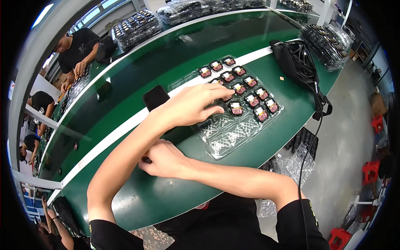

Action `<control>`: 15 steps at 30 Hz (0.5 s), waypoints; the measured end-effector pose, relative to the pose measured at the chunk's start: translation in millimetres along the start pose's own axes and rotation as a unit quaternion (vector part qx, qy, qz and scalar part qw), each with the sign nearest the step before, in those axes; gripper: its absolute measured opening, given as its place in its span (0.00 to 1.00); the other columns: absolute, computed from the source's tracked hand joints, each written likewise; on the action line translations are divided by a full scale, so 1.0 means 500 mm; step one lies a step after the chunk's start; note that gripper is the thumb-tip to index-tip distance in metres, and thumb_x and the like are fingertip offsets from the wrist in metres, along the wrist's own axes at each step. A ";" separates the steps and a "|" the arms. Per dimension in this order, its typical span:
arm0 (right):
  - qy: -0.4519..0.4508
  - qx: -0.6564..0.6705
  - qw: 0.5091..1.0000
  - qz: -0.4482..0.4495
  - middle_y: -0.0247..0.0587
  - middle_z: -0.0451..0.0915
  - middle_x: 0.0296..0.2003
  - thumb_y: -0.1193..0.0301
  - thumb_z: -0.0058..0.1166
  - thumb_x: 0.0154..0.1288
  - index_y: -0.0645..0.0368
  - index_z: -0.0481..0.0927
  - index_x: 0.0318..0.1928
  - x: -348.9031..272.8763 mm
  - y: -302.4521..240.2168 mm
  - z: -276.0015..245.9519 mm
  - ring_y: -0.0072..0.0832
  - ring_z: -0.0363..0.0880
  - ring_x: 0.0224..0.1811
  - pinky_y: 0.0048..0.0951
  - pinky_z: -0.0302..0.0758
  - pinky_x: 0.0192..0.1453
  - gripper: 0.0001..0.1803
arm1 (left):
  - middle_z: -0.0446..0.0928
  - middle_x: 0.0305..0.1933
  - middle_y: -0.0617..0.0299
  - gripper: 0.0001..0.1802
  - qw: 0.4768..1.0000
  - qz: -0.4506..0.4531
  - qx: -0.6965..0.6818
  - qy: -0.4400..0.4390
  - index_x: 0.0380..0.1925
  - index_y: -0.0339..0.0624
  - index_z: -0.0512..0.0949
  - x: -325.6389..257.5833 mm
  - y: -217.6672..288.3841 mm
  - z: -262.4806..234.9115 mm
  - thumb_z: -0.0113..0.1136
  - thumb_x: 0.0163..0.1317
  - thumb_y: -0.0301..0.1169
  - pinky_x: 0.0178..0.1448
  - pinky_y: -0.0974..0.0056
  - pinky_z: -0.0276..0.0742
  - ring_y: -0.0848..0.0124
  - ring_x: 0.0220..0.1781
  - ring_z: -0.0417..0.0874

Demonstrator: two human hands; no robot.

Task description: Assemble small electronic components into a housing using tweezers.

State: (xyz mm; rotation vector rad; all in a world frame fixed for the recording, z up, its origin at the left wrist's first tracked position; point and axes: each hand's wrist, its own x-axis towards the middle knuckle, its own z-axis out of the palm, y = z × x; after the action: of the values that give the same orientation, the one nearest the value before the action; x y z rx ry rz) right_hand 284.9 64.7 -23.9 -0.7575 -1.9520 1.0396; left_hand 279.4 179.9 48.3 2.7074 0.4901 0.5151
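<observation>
The left hand (191, 106) reaches over the clear plastic tray (233, 133) on the green worktop (137, 196), its grip closing on a small dark part (227, 98) in one compartment. The right hand (164, 160) is a fist around a small dark object (146, 160).

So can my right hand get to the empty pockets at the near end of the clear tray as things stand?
Probably yes. The right hand rests closed on the green table just short of the clear tray, and nothing lies between it and the empty pockets. The left hand works farther up the tray.
</observation>
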 end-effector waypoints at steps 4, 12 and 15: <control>-0.001 -0.041 0.998 -0.038 0.54 0.88 0.33 0.70 0.63 0.63 0.67 0.90 0.31 0.014 -0.017 -0.002 0.59 0.89 0.38 0.55 0.87 0.47 0.11 | 0.86 0.64 0.52 0.28 0.989 -0.144 -0.030 0.026 0.69 0.41 0.83 -0.134 -0.026 -0.088 0.76 0.69 0.30 0.59 0.54 0.84 0.59 0.48 0.85; -0.014 -0.052 0.999 -0.004 0.46 0.88 0.32 0.69 0.67 0.66 0.62 0.94 0.38 -0.010 -0.025 -0.011 0.48 0.90 0.33 0.44 0.86 0.41 0.09 | 0.86 0.61 0.49 0.18 0.873 -0.386 0.260 0.146 0.57 0.40 0.87 -0.631 -0.195 -0.183 0.67 0.76 0.40 0.75 0.47 0.78 0.47 0.70 0.83; -0.029 -0.046 0.998 -0.010 0.45 0.88 0.31 0.69 0.67 0.67 0.62 0.94 0.39 -0.005 -0.034 -0.005 0.46 0.89 0.32 0.42 0.85 0.40 0.10 | 0.87 0.60 0.50 0.19 0.778 -0.476 0.368 0.182 0.55 0.43 0.89 -0.854 -0.199 -0.235 0.66 0.76 0.44 0.71 0.45 0.79 0.48 0.69 0.83</control>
State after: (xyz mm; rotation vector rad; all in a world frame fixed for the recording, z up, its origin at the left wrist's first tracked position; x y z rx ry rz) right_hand 285.9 55.6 -9.0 -0.7641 -2.0654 0.9742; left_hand -168.2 131.6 -9.6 2.4232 2.4095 0.5980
